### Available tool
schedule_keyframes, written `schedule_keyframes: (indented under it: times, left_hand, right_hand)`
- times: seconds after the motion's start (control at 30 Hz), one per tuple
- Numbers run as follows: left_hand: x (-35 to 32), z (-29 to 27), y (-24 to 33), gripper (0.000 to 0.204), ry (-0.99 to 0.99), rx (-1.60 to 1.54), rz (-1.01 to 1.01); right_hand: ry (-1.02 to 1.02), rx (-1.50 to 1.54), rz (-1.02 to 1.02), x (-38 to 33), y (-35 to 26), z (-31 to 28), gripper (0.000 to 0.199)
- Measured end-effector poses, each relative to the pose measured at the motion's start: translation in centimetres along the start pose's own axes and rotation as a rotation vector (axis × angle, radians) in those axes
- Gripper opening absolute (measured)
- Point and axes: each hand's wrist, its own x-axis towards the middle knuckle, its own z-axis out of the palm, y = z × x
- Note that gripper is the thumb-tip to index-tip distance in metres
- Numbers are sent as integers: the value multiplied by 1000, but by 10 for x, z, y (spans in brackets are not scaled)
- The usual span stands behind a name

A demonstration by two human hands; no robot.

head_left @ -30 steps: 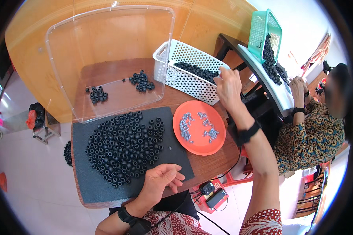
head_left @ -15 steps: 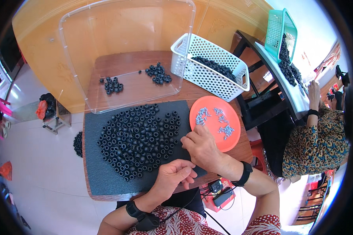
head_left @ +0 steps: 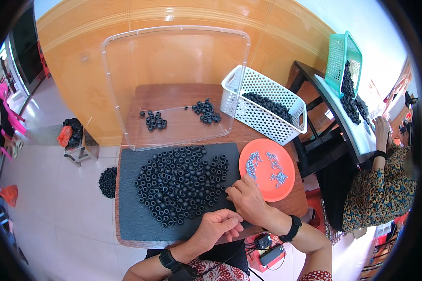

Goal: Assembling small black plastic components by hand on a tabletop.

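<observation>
My left hand point(head_left: 219, 226) is over the near right part of the dark mat, its thumb and fingers pinched together. Whatever lies between them is too small or hidden to make out. Just beyond it, my right hand point(head_left: 249, 202) hovers at the mat's right edge with curled fingers, their contents hidden too. A spread of small black hollow beads point(head_left: 183, 182) covers much of the dark mat point(head_left: 129, 210), left of both hands. Close to my right hand's knuckles stands an orange-red plate point(head_left: 269, 189) with small silvery metal pieces point(head_left: 279, 178) in several loose heaps.
A clear plastic lid or tray point(head_left: 173, 29) leans upright behind the mat, with bead groups point(head_left: 155, 122) around its base. The white perforated basket point(head_left: 262, 122) holds more black pieces. On the right, a person point(head_left: 377, 187) works at another table beside a tilted green basket point(head_left: 335, 61).
My head view has shifted, so the table sits lower and farther right in the picture. My two hands are closer together, and the left fingers have drawn tighter.
</observation>
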Motion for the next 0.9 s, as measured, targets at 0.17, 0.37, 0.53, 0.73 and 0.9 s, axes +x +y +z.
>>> schedule_keyframes:
  times: [0.17, 0.37, 0.53, 0.73, 0.9]
  left_hand:
    - [3, -4, -2, 21, -23, -90, 10]
    - [5, -6, -6, 21, -56, -118, 0]
    - [3, -9, -9, 21, -80, -160, -38]
    - [0, -10, -6, 21, -92, -142, -75]
    - [1, -12, -9, 21, -112, -127, -61]
  right_hand:
    - [58, 100, 21, 31, 10, -11, 16]
    - [203, -89, -4, 140, 64, 20, 23]
    - [-87, -369, 128, 193, 96, 52, 23]
    - [-152, -304, 86, 196, 103, 66, 26]
    - [-113, -32, 176, 195, 106, 60, 25]
